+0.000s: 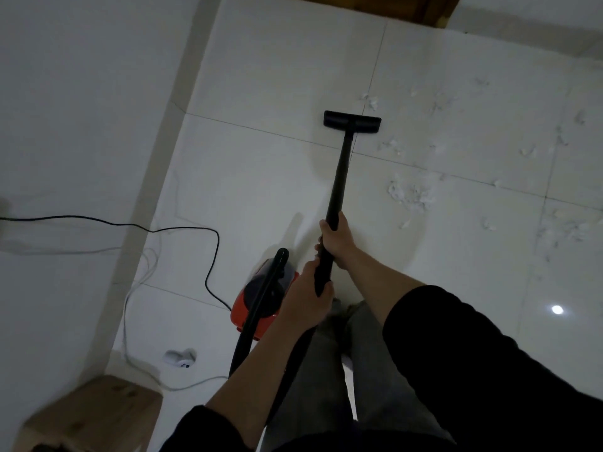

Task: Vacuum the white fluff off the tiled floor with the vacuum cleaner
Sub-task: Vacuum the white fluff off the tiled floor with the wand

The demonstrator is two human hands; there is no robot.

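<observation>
A black vacuum wand (341, 171) runs from my hands out to a flat black floor nozzle (352, 123) resting on the white tiled floor (261, 177). My right hand (337, 239) is wrapped around the wand, and my left hand (306, 293) grips its lower end just below. White fluff (409, 194) lies scattered to the right of the nozzle, with small bits (370, 101) just beyond its far edge. The red canister vacuum (253, 303) sits by my feet, its black hose (257, 308) curving over it.
A white wall (81, 125) runs along the left. A black power cord (182, 230) trails from the wall to the canister. A white socket strip (179, 357) with thin white cable lies near a wooden stool (94, 415). A wooden door base (404, 8) is at the top.
</observation>
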